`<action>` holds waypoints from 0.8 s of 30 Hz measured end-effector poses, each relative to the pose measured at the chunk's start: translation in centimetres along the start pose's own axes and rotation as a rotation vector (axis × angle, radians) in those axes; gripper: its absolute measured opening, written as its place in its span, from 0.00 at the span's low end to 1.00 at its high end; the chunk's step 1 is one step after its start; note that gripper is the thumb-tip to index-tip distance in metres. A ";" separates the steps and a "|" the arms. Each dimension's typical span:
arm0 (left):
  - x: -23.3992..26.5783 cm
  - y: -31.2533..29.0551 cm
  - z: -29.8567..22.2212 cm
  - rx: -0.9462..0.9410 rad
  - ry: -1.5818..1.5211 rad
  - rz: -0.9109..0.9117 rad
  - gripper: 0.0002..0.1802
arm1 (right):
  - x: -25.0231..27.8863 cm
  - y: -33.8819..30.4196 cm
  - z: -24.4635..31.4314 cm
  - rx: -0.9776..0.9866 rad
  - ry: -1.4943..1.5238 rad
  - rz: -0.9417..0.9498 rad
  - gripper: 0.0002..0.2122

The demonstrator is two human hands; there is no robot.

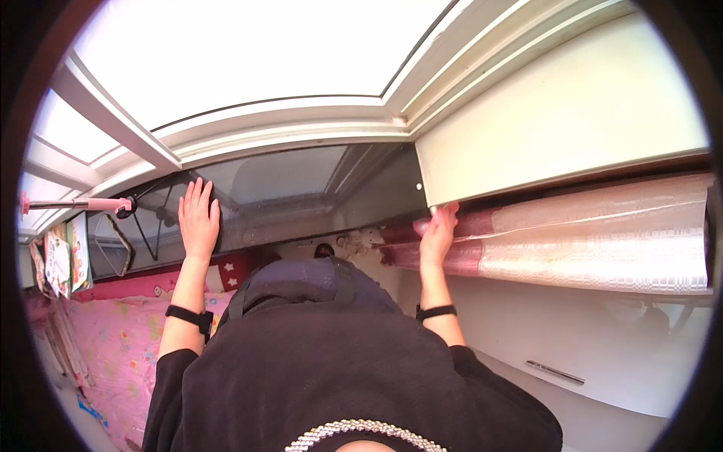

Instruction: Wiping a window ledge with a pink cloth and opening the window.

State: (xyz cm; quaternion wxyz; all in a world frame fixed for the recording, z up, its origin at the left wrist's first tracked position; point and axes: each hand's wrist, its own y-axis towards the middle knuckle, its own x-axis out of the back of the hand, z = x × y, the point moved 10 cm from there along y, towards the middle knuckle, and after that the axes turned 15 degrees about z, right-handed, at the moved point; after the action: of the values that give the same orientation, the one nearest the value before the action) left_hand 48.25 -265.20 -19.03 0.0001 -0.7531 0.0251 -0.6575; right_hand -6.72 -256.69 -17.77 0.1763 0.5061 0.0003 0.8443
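Note:
My left hand (pixel 199 218) lies flat on the dark, glossy windowsill (pixel 286 184), fingers stretched out and pointing toward the window. At the sill's right end, my right hand (pixel 438 235) is closed beside the wall corner. A small pale, pinkish patch shows at its fingers, too blurred to name. Just right of that hand hangs a gathered curtain (pixel 587 233), cream with a maroon band; whether the hand touches it I cannot tell.
A pink pole (pixel 94 204) with black tripod legs and a phone-like frame (pixel 113 245) stand on the sill's left. Books (pixel 68 256) lean beyond them. A pink flowered bed sheet (pixel 120 354) lies lower left; a white cabinet door with a metal handle (pixel 555 372) is lower right.

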 end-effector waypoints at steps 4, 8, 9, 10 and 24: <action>0.2 -0.2 -0.3 -0.052 -0.037 -0.057 0.24 | -0.5 -1.6 3.0 0.067 0.193 0.175 0.12; 0.2 -0.6 -0.2 -0.060 -0.077 -0.050 0.24 | 3.8 -0.2 3.4 -0.194 0.880 0.243 0.13; 0.3 -0.7 0.0 -0.059 -0.083 -0.071 0.24 | 7.0 0.3 3.7 -0.198 0.931 0.100 0.13; 0.1 -0.8 0.0 -0.062 -0.080 -0.063 0.24 | 11.1 0.8 5.4 -0.125 0.983 -0.022 0.12; 0.1 -0.4 -0.7 -0.088 -0.127 -0.070 0.24 | 39.7 8.7 26.5 0.725 -0.571 -0.929 0.22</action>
State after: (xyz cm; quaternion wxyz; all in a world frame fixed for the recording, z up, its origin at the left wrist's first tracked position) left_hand 47.59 -264.79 -18.84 -0.0546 -0.7929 0.0276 -0.6062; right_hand -3.50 -257.74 30.64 0.3342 0.6848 0.4567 0.4591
